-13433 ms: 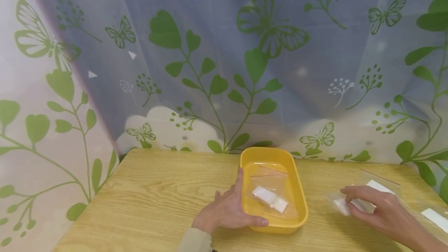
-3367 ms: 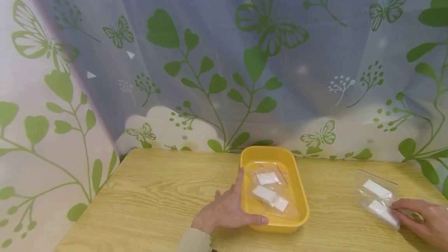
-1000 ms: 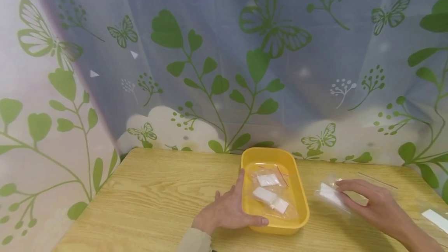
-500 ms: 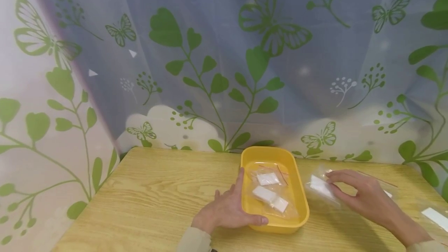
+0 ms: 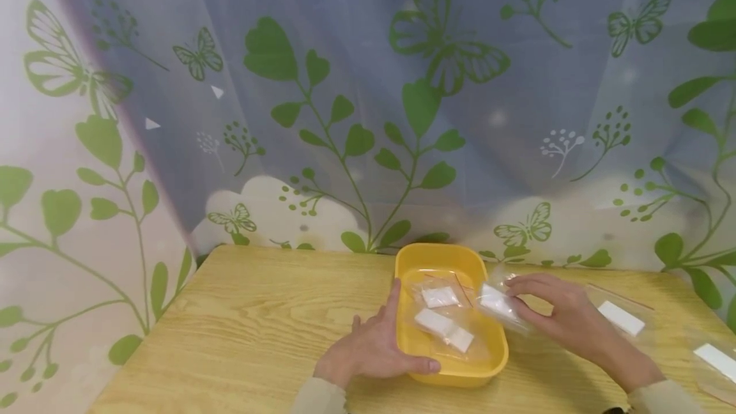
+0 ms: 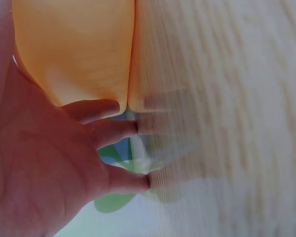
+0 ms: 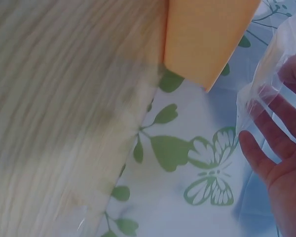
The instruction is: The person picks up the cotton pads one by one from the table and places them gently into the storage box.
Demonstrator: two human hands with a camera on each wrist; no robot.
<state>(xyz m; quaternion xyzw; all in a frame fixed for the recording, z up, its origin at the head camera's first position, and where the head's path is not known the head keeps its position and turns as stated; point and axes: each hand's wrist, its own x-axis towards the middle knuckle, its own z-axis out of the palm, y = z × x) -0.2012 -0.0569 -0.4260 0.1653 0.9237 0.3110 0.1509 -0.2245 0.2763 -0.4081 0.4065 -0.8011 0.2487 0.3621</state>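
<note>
A yellow tray (image 5: 498, 359) stands on the wooden table (image 5: 259, 331) and holds two clear bags with white pads (image 5: 443, 326). My left hand (image 5: 376, 345) rests against the tray's left side, thumb along its near rim; the left wrist view shows its straight fingers (image 6: 106, 132) beside the tray wall (image 6: 79, 49). My right hand (image 5: 554, 315) pinches a clear bag with a white pad (image 5: 497, 303) over the tray's right rim. In the right wrist view that bag (image 7: 269, 74) hangs at the fingertips (image 7: 259, 148), near the tray (image 7: 207, 34).
Two more clear bags with white pads lie on the table to the right, one (image 5: 621, 318) behind my right wrist, one (image 5: 713, 363) at the right edge. A sheer curtain with green leaves and butterflies (image 5: 368, 101) hangs right behind the table.
My right hand has carried the bag leftward from the table's right part to the tray's right rim. The left hand has stayed on the tray.
</note>
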